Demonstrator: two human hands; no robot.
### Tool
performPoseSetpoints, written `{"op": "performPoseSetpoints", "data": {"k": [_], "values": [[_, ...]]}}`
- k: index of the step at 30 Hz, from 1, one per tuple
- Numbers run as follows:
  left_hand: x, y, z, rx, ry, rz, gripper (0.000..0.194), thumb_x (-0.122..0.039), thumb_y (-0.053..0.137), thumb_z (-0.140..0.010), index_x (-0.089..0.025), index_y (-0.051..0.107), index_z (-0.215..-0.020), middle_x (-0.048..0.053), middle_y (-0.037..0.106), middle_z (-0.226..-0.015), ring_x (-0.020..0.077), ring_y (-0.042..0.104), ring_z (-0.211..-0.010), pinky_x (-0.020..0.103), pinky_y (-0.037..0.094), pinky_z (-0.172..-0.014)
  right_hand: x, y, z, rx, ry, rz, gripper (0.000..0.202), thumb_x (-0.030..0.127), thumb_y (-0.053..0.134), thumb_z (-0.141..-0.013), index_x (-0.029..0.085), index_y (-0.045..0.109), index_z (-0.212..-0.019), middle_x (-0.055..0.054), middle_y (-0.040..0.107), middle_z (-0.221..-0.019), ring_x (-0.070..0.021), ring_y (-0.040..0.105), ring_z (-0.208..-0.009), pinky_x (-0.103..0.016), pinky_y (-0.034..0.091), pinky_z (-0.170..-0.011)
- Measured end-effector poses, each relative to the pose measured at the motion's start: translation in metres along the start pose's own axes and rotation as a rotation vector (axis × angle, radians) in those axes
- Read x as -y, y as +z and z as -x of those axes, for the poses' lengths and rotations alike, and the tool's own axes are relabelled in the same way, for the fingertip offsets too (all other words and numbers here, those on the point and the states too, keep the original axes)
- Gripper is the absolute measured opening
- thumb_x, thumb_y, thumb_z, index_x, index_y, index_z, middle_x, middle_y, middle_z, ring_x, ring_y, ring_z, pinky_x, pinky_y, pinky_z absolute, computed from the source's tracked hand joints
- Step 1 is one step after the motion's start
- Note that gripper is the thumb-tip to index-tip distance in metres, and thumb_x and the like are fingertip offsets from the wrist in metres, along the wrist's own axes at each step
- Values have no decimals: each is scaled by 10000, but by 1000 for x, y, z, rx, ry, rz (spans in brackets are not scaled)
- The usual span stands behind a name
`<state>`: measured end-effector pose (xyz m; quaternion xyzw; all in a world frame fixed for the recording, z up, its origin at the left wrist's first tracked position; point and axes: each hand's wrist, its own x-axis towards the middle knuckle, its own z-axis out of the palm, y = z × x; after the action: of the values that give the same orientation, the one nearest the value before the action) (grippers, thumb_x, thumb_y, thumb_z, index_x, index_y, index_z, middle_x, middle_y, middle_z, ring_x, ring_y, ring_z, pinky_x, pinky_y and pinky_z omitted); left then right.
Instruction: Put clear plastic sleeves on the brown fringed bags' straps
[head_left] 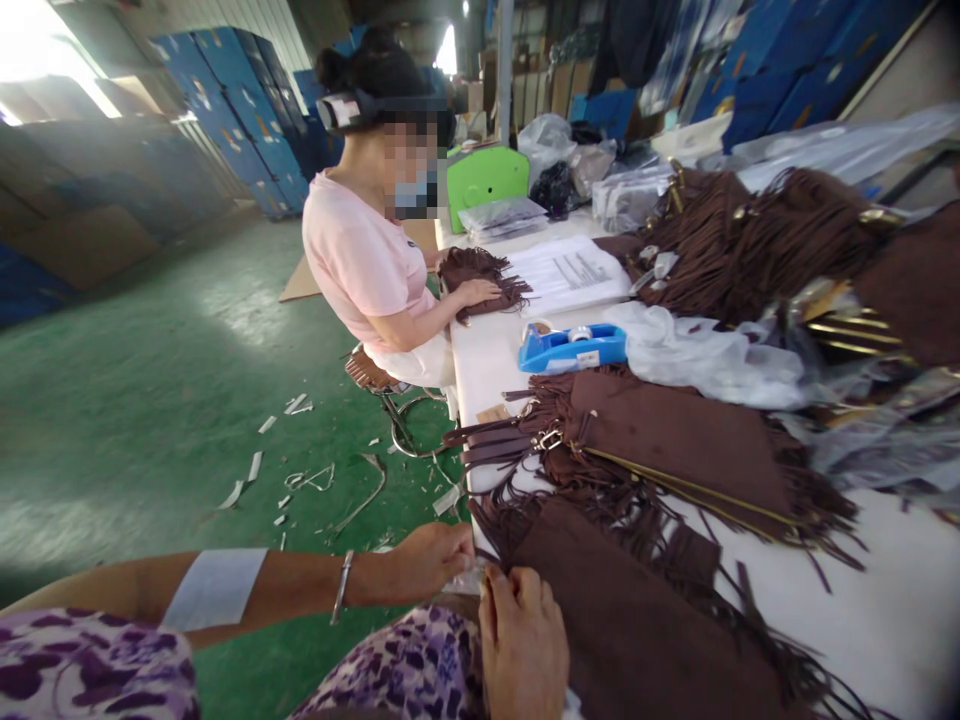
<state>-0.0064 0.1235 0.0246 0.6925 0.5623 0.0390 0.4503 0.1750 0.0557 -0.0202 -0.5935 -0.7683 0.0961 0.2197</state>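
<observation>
At the near table edge, my left hand (427,562) is closed, its fingertips pinching a crumpled piece of clear plastic (469,578). Close beside it, my right hand (525,640) is closed too, thumb and fingers drawn together at the other side of the plastic; what lies between those fingertips is mostly hidden. A dark brown fringed suede-like bag (630,610) lies flat under and to the right of my right hand. Just beyond it rests a second brown fringed bag (675,440) with a gold zip and a metal clasp.
A blue tape dispenser (574,348) and crumpled white plastic (705,350) sit farther up the white table (900,570). Brown fringed bags (780,235) are heaped at the back right. Across the corner, a seated co-worker (367,260) handles another fringed bag (476,275). Paper scraps litter the green floor (187,420).
</observation>
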Motion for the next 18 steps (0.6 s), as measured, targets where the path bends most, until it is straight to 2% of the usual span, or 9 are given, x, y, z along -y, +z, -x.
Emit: {"op": "performPoseSetpoints", "data": {"k": [7,11,15,18], "values": [[-12,20,-3,-74,-8,-97,15,-222,503,-833,-217,516,-829,48,625,-780,195,542,-700,314,310,-612,-1,-13,-3,111,-31,-141,238,187,496,-893,221,587,-1110,-53,540,-949,-240,531,-865,-396,411,-775],[-14,24,-6,-104,-35,-101,37,-216,484,-825,-217,521,-825,41,622,-777,201,552,-719,313,308,-614,-2,-18,-3,120,-26,-193,228,252,523,-911,210,561,-1132,-55,541,-981,-240,529,-904,-388,412,-810],[-12,26,-10,-116,-97,38,26,-210,543,-769,-218,519,-775,58,611,-771,219,548,-743,321,312,-645,3,-13,-5,72,49,-149,87,231,528,-926,215,588,-986,-40,550,-916,-231,529,-869,-377,396,-794],[-5,26,-11,-53,-114,204,41,-262,540,-797,-222,534,-799,67,618,-770,219,563,-733,317,342,-646,9,-11,-8,68,64,-108,57,225,539,-919,214,592,-934,-41,548,-901,-238,526,-856,-385,385,-783]]}}
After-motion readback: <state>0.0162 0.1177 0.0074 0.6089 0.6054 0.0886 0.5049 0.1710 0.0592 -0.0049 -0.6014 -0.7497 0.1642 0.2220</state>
